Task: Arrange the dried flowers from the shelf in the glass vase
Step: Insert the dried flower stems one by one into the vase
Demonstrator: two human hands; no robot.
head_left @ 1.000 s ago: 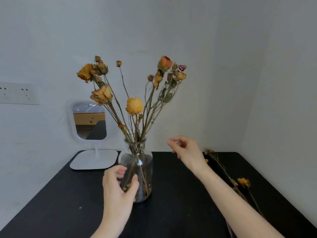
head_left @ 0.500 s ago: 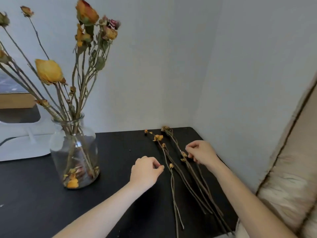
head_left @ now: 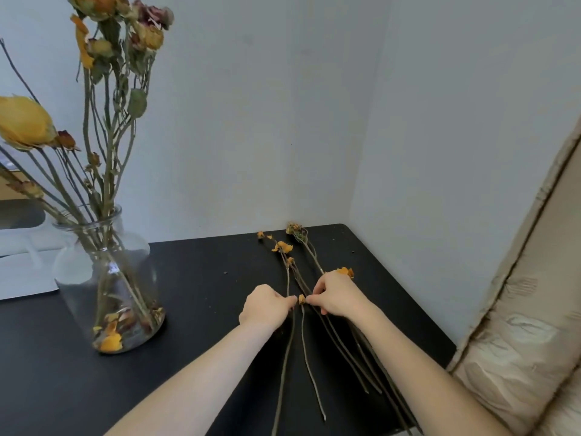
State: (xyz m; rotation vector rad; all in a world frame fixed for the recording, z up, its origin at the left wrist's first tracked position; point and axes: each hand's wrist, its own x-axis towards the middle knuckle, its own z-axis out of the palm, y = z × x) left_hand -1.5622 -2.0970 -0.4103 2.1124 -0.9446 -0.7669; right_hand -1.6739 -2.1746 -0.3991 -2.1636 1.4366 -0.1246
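Left hand (head_left: 267,305) is now meeting right hand (head_left: 336,294) on the table (head_left: 204,294); both are pinching loose stems (head_left: 288,278) beside a bud (head_left: 301,299); vase (head_left: 107,278) is holding flowers (head_left: 25,121), petals (head_left: 111,341) lying inside.

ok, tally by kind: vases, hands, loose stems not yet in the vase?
Glass vase: 1
Hands: 2, left hand and right hand, each with a pinching grip on the stems
Loose dried stems: at least 5; they overlap, so the exact count is unclear
Total: at least 8
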